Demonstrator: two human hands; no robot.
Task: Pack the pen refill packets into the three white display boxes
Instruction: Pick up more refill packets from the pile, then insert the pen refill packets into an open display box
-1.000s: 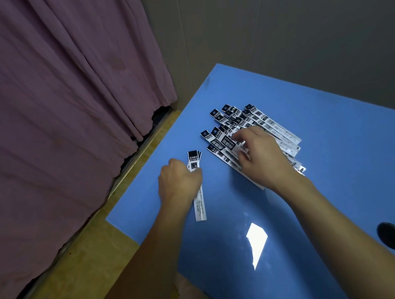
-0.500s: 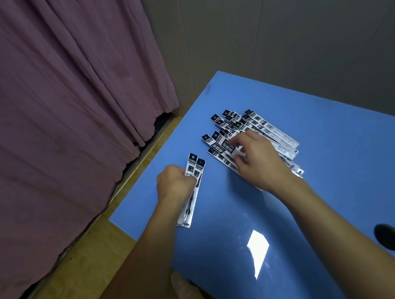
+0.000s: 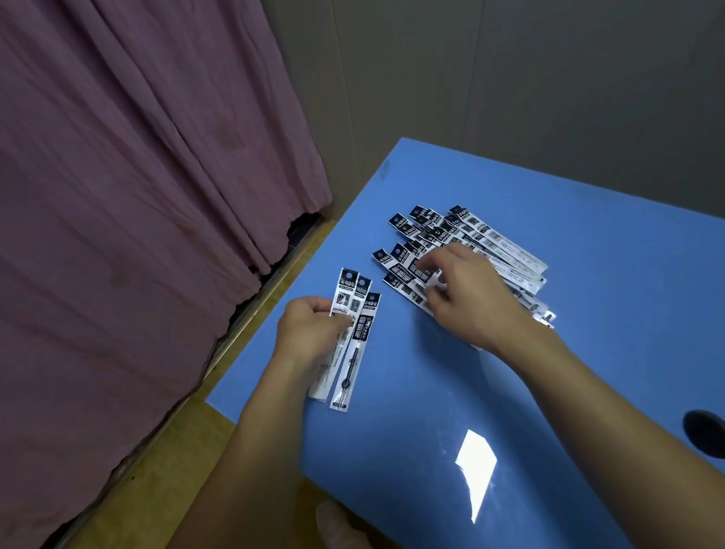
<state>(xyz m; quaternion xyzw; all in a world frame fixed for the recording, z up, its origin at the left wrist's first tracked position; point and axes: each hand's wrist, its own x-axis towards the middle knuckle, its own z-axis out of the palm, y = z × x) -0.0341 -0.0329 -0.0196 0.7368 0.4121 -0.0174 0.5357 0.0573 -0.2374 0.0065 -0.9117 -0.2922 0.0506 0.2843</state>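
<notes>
Dim, cool light overall. We note one bright white glare patch on the blue table, lower centre of the frame — soft arm shadows beside it. Wide-angle bending at the edges; packet print slightly blurred.

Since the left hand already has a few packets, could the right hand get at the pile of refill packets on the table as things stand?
Probably yes: the right hand already lies on the loose pile of refill packets, fingers curled onto its near side, with nothing between them. The left hand holds its own bundle off to the side.
</notes>
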